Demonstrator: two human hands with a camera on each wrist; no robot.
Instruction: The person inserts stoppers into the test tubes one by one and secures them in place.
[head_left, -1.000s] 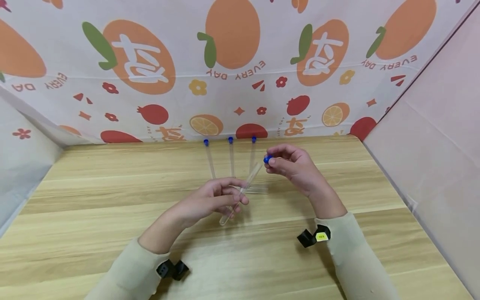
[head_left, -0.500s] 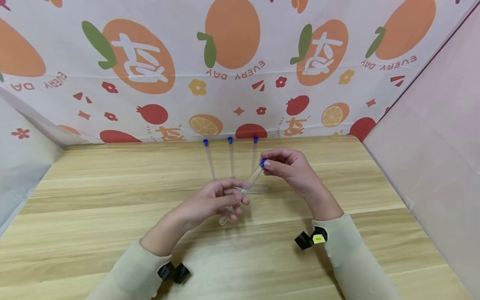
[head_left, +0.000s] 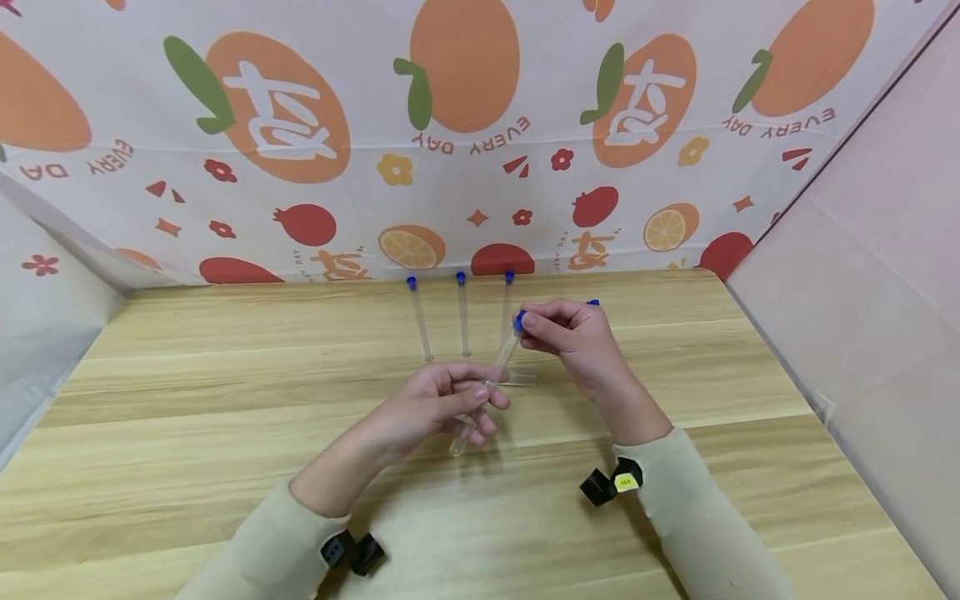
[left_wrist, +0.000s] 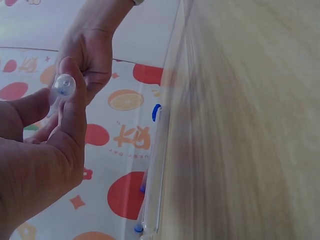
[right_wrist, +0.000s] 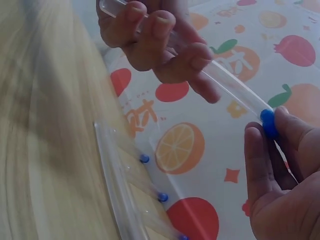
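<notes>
My left hand (head_left: 446, 402) pinches a clear test tube (head_left: 504, 360) between thumb and fingers. The tube slants, its rounded end (left_wrist: 65, 85) toward me and its mouth up to the right. At that mouth my right hand (head_left: 581, 340) pinches a blue cap (right_wrist: 268, 123) between thumb and fingers. Cap and tube touch; how deep the cap sits cannot be told. In the right wrist view the left fingers (right_wrist: 160, 25) curl along the tube. Just behind the left hand another clear tube (head_left: 521, 378) lies crosswise, partly hidden.
Three tubes with blue caps, a left one (head_left: 422, 323), a middle one (head_left: 463, 321) and a right one (head_left: 506, 310), lie toward the fruit-printed back cloth (head_left: 465, 187). Another blue cap (head_left: 593, 302) shows behind the right hand. All rest on the wooden table (head_left: 225, 400).
My right hand has moved left and brought the blue cap from apart to touching the tube's mouth. The left hand shifted slightly right. A blue cap behind the right hand has come into sight.
</notes>
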